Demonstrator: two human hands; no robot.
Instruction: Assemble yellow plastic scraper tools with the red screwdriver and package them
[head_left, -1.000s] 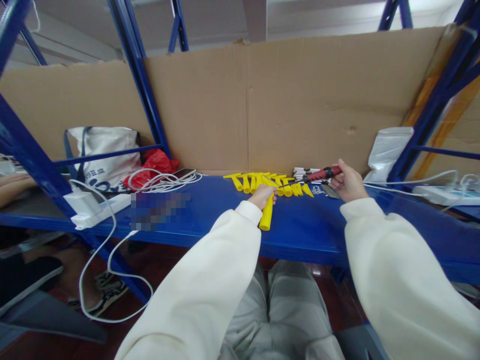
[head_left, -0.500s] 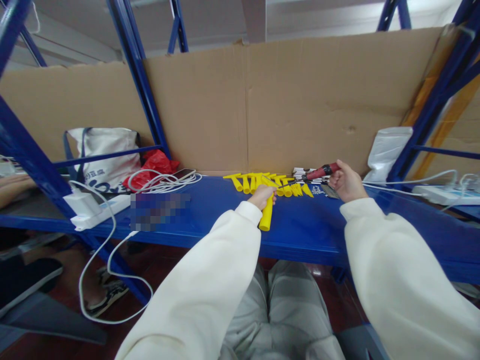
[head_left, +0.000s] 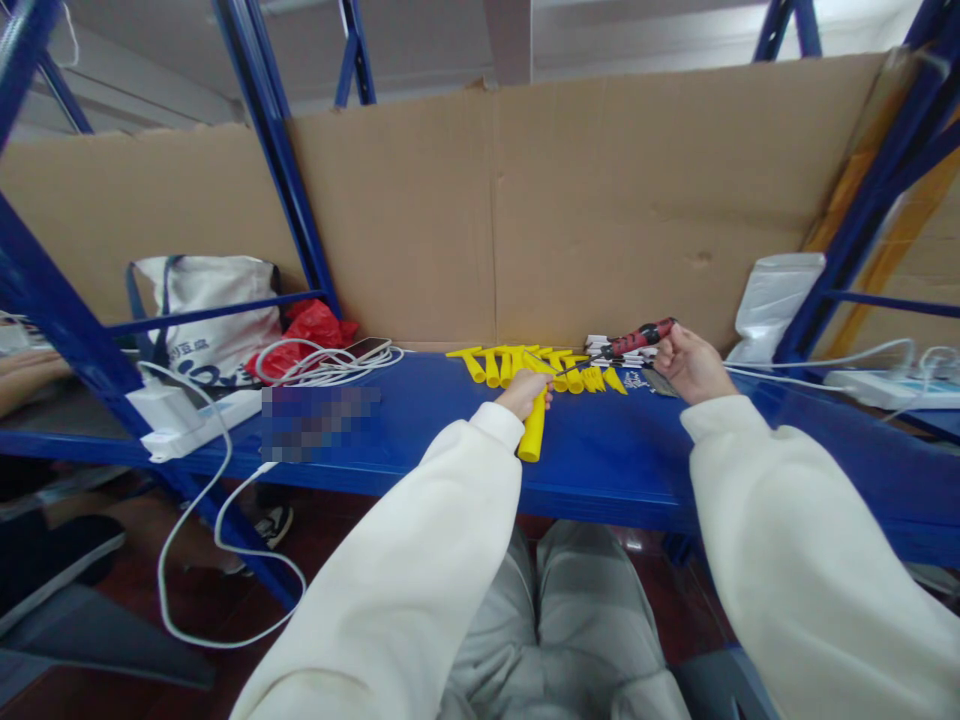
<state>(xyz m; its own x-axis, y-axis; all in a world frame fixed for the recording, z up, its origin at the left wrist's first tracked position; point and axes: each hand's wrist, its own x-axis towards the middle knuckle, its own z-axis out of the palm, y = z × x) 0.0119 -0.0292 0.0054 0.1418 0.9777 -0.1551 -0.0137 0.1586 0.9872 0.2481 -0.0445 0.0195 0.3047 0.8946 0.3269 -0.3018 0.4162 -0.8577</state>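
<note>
My left hand (head_left: 528,393) is closed around a yellow handle-like part (head_left: 532,432), whose wide end rests on the blue tabletop. My right hand (head_left: 691,362) pinches the back end of a red and black screwdriver (head_left: 639,338). The screwdriver's thin shaft points left and down, its tip meeting the yellow part by my left fingers; the exact contact is hidden. Behind my left hand lie several yellow parts (head_left: 492,372) in a row, with small yellow pieces (head_left: 614,381) at the right end. White packets (head_left: 598,345) are behind the screwdriver.
On the blue table (head_left: 420,420) at left are a coiled white cable (head_left: 330,367), a red bag (head_left: 311,325), a cloth bag (head_left: 214,300) and a power strip (head_left: 202,425). Cardboard (head_left: 600,200) stands behind. Another person's arm (head_left: 26,378) shows at far left.
The screwdriver handle has turned and shifted slightly left, and my right fingers have moved a little at its end. My left hand has stayed still. The other person's foot has moved right.
</note>
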